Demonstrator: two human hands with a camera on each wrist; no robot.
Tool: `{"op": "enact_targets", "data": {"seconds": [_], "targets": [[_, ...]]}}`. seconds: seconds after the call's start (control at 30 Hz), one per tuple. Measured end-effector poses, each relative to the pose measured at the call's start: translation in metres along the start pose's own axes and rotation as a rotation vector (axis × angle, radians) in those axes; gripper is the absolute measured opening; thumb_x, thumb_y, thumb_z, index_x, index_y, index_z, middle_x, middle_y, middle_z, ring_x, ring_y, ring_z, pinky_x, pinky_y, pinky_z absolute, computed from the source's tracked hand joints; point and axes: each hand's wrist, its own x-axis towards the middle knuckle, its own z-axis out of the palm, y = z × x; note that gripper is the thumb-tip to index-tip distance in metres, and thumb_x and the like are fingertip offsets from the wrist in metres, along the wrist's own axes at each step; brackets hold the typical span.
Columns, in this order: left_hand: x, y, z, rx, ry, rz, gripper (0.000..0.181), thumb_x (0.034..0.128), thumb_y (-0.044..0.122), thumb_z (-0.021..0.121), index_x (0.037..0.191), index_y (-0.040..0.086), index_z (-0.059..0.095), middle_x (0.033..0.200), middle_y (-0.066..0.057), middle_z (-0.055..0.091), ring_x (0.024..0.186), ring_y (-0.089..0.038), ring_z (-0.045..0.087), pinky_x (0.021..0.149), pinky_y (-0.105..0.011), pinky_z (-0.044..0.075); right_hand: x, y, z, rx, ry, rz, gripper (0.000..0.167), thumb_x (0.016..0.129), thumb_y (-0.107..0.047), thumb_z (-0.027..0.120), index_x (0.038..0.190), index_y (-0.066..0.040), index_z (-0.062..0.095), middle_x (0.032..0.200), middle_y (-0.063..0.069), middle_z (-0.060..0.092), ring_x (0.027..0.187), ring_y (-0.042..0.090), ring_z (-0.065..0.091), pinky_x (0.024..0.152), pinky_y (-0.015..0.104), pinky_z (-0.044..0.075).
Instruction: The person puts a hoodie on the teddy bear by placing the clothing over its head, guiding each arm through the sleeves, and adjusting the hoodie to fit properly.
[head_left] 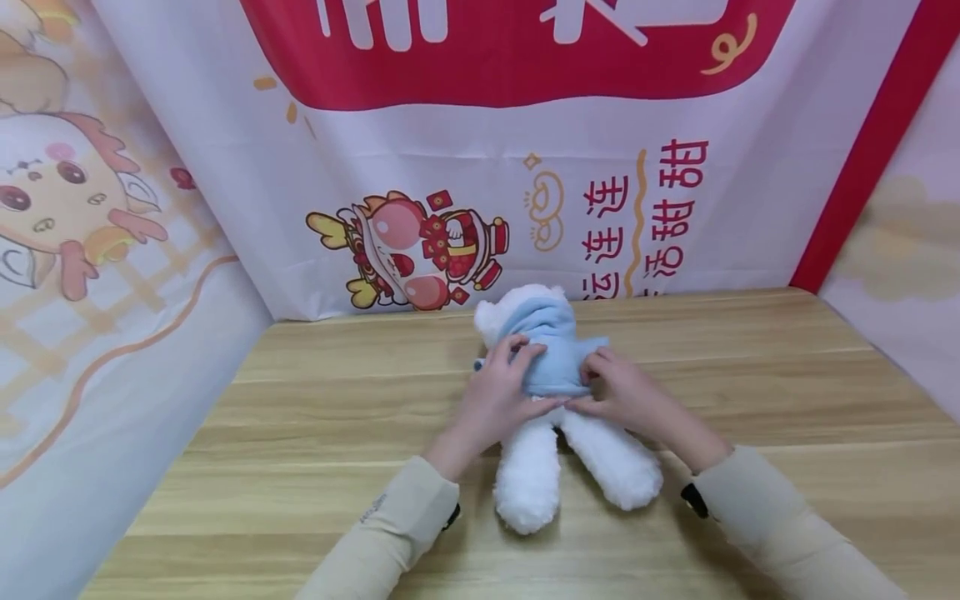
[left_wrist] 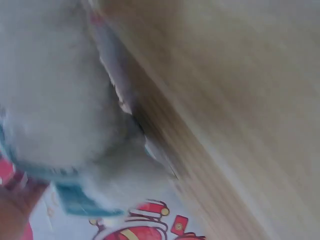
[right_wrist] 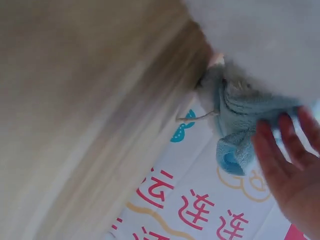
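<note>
A white fluffy plush toy (head_left: 527, 479) in a blue hooded top (head_left: 557, 360) lies on the wooden table, its legs toward the person. From the left side, my left hand (head_left: 501, 385) holds the toy at the waist, fingers bent over the top and thumb by the hem. On the other side my right hand (head_left: 630, 392) grips it near the sleeve, with its thumb also at the hem. Blurred white plush fills much of the left wrist view. In the right wrist view the fingers (right_wrist: 272, 145) lie against the blue cloth; that thumb is hidden.
The wood-grain table (head_left: 315, 467) extends on both sides of the toy. Behind it hangs a white cloth backdrop (head_left: 465, 133) with red and cartoon prints. Printed cloth (head_left: 97, 350) also covers the left side, and another pale cloth (head_left: 900, 275) the right.
</note>
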Motion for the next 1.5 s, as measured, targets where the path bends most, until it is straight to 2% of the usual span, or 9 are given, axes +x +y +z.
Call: {"op": "enact_targets", "data": {"seconds": [0.13, 0.27, 0.47, 0.7, 0.87, 0.97, 1.07, 1.23, 1.5], "targets": [[-0.002, -0.009, -0.002, -0.248, -0.039, 0.059, 0.061, 0.0756, 0.027, 0.081, 0.125, 0.006, 0.050, 0.135, -0.017, 0.042, 0.123, -0.031, 0.051, 0.101, -0.040, 0.047, -0.005, 0.000, -0.001, -0.123, 0.146, -0.171, 0.029, 0.074, -0.017, 0.081, 0.091, -0.008, 0.058, 0.090, 0.006, 0.058, 0.078, 0.015, 0.055, 0.067, 0.027, 0.051], [-0.004, -0.013, -0.001, -0.360, -0.078, 0.109, 0.060, 0.0768, 0.017, 0.080, 0.126, 0.003, 0.047, 0.137, -0.018, 0.038, 0.128, -0.032, 0.047, 0.105, -0.041, 0.045, -0.004, -0.007, 0.000, -0.225, 0.245, -0.326, 0.034, 0.072, -0.020, 0.083, 0.097, -0.010, 0.062, 0.099, 0.009, 0.061, 0.085, 0.019, 0.058, 0.068, 0.031, 0.053], [-0.004, -0.019, -0.006, -0.409, -0.109, 0.152, 0.054, 0.0796, 0.011, 0.072, 0.126, 0.002, 0.047, 0.139, -0.019, 0.040, 0.130, -0.033, 0.044, 0.106, -0.045, 0.043, -0.002, -0.018, 0.000, -0.267, 0.142, -0.143, 0.062, 0.073, -0.032, 0.082, 0.125, -0.012, 0.056, 0.120, 0.018, 0.056, 0.103, 0.032, 0.057, 0.077, 0.043, 0.055], [-0.007, -0.036, -0.012, -0.281, 0.045, 0.049, 0.021, 0.0782, -0.001, 0.060, 0.098, 0.005, 0.065, 0.104, -0.011, 0.061, 0.102, -0.026, 0.058, 0.091, -0.041, 0.051, 0.002, -0.011, 0.002, -0.209, 0.157, -0.107, 0.053, 0.067, -0.013, 0.081, 0.114, -0.010, 0.057, 0.107, 0.015, 0.056, 0.092, 0.028, 0.055, 0.073, 0.039, 0.051], [-0.009, -0.040, -0.007, -0.246, -0.143, -0.024, 0.032, 0.0819, 0.010, 0.063, 0.114, 0.007, 0.063, 0.113, -0.013, 0.060, 0.105, -0.027, 0.057, 0.092, -0.042, 0.049, 0.001, -0.004, 0.001, -0.157, 0.153, -0.093, 0.050, 0.068, -0.008, 0.078, 0.113, -0.009, 0.057, 0.106, 0.016, 0.055, 0.087, 0.023, 0.055, 0.071, 0.036, 0.050], [-0.008, -0.037, -0.006, -0.345, -0.260, -0.099, 0.040, 0.0845, 0.012, 0.057, 0.124, 0.006, 0.055, 0.121, -0.014, 0.055, 0.104, -0.025, 0.059, 0.089, -0.039, 0.052, 0.000, -0.002, 0.000, -0.119, 0.137, -0.052, 0.049, 0.070, -0.008, 0.077, 0.114, -0.009, 0.056, 0.108, 0.016, 0.054, 0.083, 0.020, 0.053, 0.067, 0.032, 0.048], [-0.007, -0.033, -0.007, -0.467, -0.270, -0.147, 0.042, 0.0831, 0.004, 0.049, 0.125, 0.003, 0.054, 0.124, -0.016, 0.053, 0.099, -0.025, 0.061, 0.084, -0.036, 0.053, 0.000, -0.003, -0.002, -0.078, 0.127, -0.005, 0.048, 0.071, -0.009, 0.076, 0.114, -0.010, 0.056, 0.108, 0.016, 0.054, 0.079, 0.018, 0.051, 0.065, 0.029, 0.045], [-0.004, -0.027, -0.008, -0.461, -0.242, -0.135, 0.027, 0.0928, 0.012, 0.056, 0.119, 0.006, 0.057, 0.123, -0.013, 0.053, 0.096, -0.023, 0.061, 0.082, -0.031, 0.054, -0.001, -0.004, -0.004, -0.049, 0.108, 0.001, 0.048, 0.071, -0.011, 0.076, 0.114, -0.011, 0.056, 0.106, 0.015, 0.053, 0.079, 0.016, 0.050, 0.065, 0.027, 0.045], [-0.002, -0.028, -0.005, -0.322, -0.205, -0.031, 0.012, 0.0901, 0.017, 0.065, 0.094, 0.009, 0.057, 0.100, -0.009, 0.051, 0.084, -0.017, 0.052, 0.073, -0.026, 0.048, 0.015, -0.006, -0.015, 0.106, 0.058, 0.031, 0.024, 0.087, -0.024, 0.068, 0.105, -0.010, 0.061, 0.102, 0.010, 0.058, 0.083, 0.017, 0.053, 0.069, 0.027, 0.047]]}}
